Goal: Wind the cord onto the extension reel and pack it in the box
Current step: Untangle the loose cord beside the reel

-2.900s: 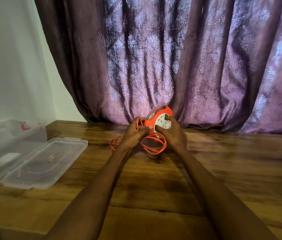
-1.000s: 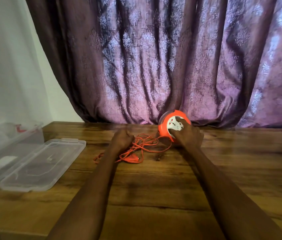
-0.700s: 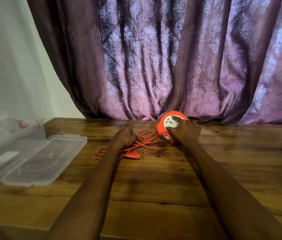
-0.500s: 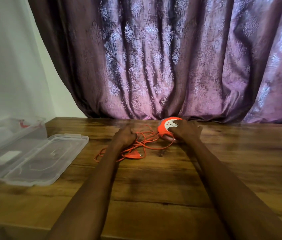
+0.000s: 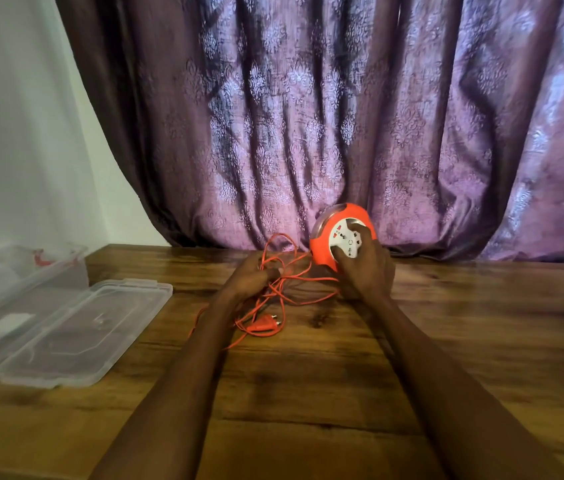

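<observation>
Right hand: the right hand [image 5: 367, 268] grips the round orange plastic extension reel [image 5: 337, 237], tilted, at 12 o'clock on the brown wooden table [image 5: 464, 341].
Left hand: the left hand [image 5: 251, 277], fingers curled, pinches the thin orange cord [image 5: 294, 271].
Plug: the orange plug [image 5: 262, 326] lies on the table.
Box: the clear plastic box [image 5: 76, 268] sits open at 9 o'clock.

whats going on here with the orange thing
A person is winding an orange cord onto a round orange extension reel. The right hand grips the reel, held on edge, with fingers across its white socket face. The left hand pinches the cord. Much of the cord lies loose on the wooden table, plug included. A clear plastic box sits open at the left, holding no reel yet.
</observation>
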The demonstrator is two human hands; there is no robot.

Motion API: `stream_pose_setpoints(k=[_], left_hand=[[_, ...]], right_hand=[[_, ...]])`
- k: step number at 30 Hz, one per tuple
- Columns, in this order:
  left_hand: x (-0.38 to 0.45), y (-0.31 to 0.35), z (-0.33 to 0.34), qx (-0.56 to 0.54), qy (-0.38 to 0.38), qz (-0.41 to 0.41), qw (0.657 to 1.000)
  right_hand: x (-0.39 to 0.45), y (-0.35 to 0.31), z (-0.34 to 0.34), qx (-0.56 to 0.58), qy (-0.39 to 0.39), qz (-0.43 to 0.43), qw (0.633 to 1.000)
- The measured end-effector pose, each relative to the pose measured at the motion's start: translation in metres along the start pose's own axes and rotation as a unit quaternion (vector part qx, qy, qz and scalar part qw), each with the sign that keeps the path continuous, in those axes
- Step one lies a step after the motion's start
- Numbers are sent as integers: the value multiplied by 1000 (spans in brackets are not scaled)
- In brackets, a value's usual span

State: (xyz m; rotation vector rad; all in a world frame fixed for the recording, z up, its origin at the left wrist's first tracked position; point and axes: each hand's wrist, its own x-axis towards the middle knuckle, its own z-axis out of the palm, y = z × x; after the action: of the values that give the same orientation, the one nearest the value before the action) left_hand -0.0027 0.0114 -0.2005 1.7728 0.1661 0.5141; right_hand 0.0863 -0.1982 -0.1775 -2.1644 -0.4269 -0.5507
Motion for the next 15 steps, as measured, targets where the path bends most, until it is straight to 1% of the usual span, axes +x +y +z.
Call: stream_pose_setpoints(k=[2, 5, 7, 10, 13, 15], left_hand=[[4, -2, 1, 16, 16, 6, 1000], [12, -9, -3, 106, 71, 8, 992], [16, -12, -6, 151, 93, 5, 984], [18, -9, -8, 151, 84, 4, 985], [18, -7, -14, 184, 37, 7, 982], [17, -3, -18, 216, 30, 26, 976]], right_hand=[[0, -3, -2, 5, 3, 1, 1000], [-3, -4, -4, 8, 4, -4, 1000], [-3, -3, -4, 5, 5, -8, 1000], [1, -2, -5, -8, 6, -1, 1000], [6, -3, -8, -71, -2, -14, 997], [10, -4, -11, -113, -8, -24, 993]])
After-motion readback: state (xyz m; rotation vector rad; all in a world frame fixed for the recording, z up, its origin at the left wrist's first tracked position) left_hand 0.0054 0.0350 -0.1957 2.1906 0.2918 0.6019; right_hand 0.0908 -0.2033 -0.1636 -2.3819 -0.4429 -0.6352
